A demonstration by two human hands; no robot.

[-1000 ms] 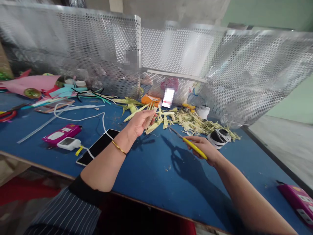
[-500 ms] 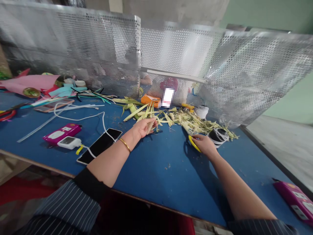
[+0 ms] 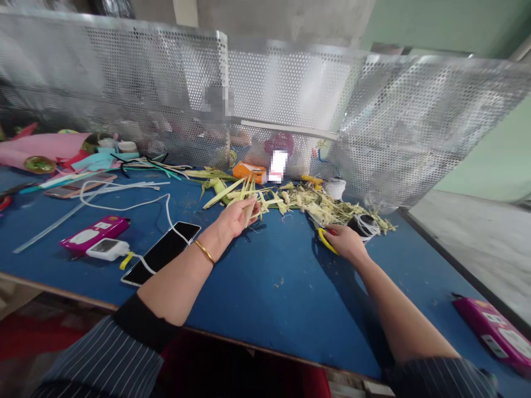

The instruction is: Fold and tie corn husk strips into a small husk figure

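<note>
Pale green-yellow leaf strips, like husk [image 3: 250, 187], fan up from my left hand [image 3: 236, 219], whose fingers are closed around their lower ends. Some strips lie behind this hand, so I cannot tell exactly which are held. My right hand [image 3: 347, 243] rests low over the table with its fingers on yellow-handled scissors [image 3: 326, 242]. The scissors' blades point away, toward a heap of dry husk pieces [image 3: 327, 203]. Just beyond the right hand is a dark spool wound with white cord [image 3: 365, 225].
A perforated metal screen [image 3: 286, 83] borders the blue table [image 3: 249, 298] at the back. To the left lie a dark-screened phone [image 3: 166, 251], a white cable, a magenta device [image 3: 95, 232] and pink wrapping [image 3: 50, 150]. Another magenta device [image 3: 493, 331] sits at the right edge.
The view has turned slightly right, so the whole scene sits further left. Both hands keep nearly the same places over the table, with the husk strips and scissors still in them.
</note>
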